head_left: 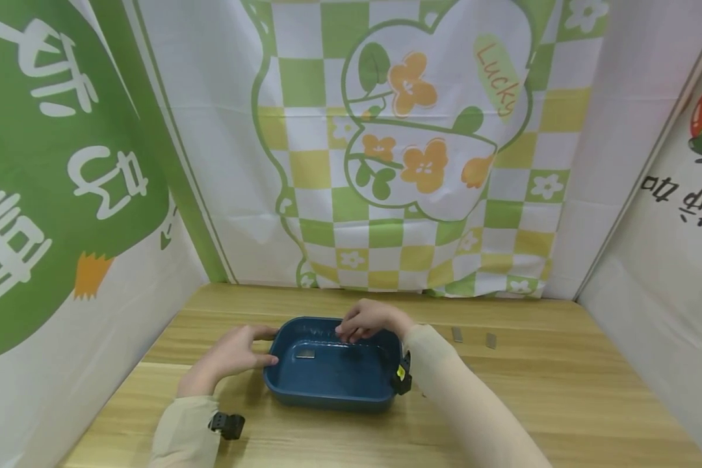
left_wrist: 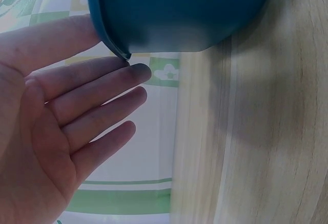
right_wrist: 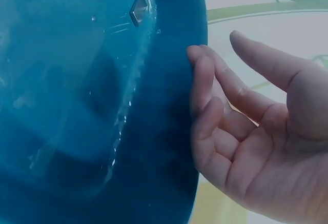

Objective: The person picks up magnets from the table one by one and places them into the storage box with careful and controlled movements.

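Table: a wood top (head_left: pixel 561 390) with cloth walls around.
Tub: the blue tub (head_left: pixel 327 387) sat between both hands.
Left hand (head_left: pixel 234 354): flat, fingers touching the tub's side.
Right hand (head_left: pixel 365 320): loose, holding nothing, fingertips on the far rim.

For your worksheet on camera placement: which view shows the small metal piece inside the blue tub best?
The head view: the metal piece lies flat on the floor of the blue tub, seen whole from above. The right wrist view shows it small and blurred near the picture's top. The left wrist view shows only the tub's outer wall.
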Demonstrator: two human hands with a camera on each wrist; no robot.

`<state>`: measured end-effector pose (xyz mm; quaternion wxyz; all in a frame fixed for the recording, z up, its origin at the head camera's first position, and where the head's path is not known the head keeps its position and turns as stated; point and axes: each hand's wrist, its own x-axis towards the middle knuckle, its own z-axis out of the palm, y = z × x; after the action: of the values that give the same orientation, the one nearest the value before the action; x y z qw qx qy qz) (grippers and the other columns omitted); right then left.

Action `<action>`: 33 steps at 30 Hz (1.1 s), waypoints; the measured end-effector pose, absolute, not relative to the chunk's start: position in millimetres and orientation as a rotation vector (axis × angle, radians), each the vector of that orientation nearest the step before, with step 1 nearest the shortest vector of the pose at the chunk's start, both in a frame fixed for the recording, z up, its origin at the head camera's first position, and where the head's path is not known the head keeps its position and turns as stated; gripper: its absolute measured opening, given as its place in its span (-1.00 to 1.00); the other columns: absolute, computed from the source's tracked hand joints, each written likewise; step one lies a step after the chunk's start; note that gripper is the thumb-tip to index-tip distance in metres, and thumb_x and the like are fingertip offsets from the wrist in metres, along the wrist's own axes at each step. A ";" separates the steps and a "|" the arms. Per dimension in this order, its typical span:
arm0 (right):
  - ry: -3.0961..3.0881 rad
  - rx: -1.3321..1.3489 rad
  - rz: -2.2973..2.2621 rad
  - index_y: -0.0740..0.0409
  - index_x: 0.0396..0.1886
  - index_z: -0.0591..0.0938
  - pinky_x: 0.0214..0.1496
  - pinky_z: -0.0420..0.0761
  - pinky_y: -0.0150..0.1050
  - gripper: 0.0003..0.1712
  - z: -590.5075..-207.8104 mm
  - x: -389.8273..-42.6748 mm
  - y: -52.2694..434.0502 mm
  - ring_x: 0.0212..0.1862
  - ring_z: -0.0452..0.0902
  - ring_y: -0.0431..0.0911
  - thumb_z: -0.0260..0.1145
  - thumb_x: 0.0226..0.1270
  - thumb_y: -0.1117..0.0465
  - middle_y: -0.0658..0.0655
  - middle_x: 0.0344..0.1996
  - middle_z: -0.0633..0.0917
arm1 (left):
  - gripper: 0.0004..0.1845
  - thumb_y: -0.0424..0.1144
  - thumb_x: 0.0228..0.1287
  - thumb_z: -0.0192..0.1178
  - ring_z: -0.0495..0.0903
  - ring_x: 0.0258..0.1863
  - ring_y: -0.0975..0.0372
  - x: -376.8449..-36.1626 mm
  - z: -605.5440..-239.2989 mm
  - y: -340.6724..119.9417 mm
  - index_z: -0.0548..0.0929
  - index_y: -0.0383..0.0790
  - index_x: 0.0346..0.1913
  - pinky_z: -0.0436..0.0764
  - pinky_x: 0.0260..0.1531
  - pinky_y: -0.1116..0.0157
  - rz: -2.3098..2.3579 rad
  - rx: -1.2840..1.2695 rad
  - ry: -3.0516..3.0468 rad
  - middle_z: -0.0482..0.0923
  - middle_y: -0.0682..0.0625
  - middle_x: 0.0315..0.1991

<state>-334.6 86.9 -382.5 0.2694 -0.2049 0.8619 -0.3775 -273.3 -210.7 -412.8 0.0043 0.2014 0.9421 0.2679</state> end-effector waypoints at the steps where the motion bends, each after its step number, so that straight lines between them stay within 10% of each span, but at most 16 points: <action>1: 2.322 -0.552 -1.017 0.16 -0.19 0.73 -0.37 0.57 -0.34 -0.72 -381.8 -334.1 88.3 -0.41 0.59 -0.22 0.27 0.31 0.06 0.08 -0.37 0.76 | -0.41 -0.12 0.05 0.40 0.50 0.15 -0.09 -273.4 -412.9 -210.7 0.56 -0.27 0.16 0.45 0.13 -0.13 0.840 0.635 2.952 0.59 -0.17 0.10; 18: 2.406 -0.575 -1.121 0.06 -0.08 0.71 -0.07 0.65 -0.08 -0.70 -374.7 -331.4 111.4 -0.24 0.67 -0.19 0.28 0.30 0.02 0.01 -0.26 0.76 | -0.40 -0.12 0.05 0.40 0.49 0.16 -0.10 -274.1 -413.8 -210.6 0.55 -0.25 0.17 0.44 0.14 -0.14 0.861 0.632 2.945 0.58 -0.16 0.11; 33: 2.420 -0.575 -1.116 0.10 -0.05 0.68 -0.23 0.62 -0.25 -0.66 -369.7 -327.8 132.4 -0.22 0.66 -0.16 0.26 0.32 0.00 0.01 -0.25 0.74 | -0.41 -0.12 0.06 0.40 0.50 0.16 -0.08 -273.3 -412.4 -211.0 0.55 -0.25 0.17 0.45 0.14 -0.12 0.857 0.644 2.950 0.59 -0.15 0.10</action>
<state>-327.8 132.4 -369.7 0.2063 -0.2064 0.8686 -0.4006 -273.3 -211.0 -412.4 0.0013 0.2051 0.9399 0.2730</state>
